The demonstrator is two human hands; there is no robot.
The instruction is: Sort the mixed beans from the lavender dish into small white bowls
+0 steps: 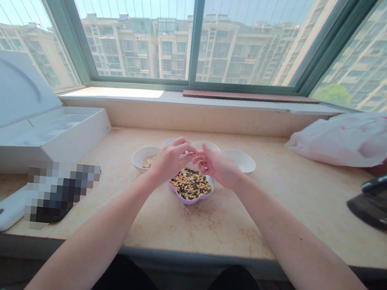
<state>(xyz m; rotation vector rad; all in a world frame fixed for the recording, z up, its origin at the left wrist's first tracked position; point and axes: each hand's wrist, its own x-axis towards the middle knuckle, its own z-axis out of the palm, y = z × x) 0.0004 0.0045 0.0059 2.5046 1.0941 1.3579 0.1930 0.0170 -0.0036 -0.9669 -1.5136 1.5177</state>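
My left hand (173, 159) and my right hand (217, 165) meet above a purple scalloped bowl (191, 201). The bowl holds mixed beans (189, 184), mostly yellow and black. Fingertips of my left hand are pinched together at the curled fingers of my right hand; anything between them is too small to make out. Behind the hands stand several white bowls. The left bowl (136, 157) has pale and reddish pieces in it. The right bowl (246, 161) stands beside my right wrist. Two rear bowls (207, 144) are partly hidden by my hands.
On the left lie an open white box (77, 138), a white power bank (2, 213) with a cable, and a blurred-out dark object (61, 196). A white plastic bag (344, 139) and a dark glossy container (379, 204) stand on the right. The windowsill (170, 98) bounds the stone counter (233, 231).
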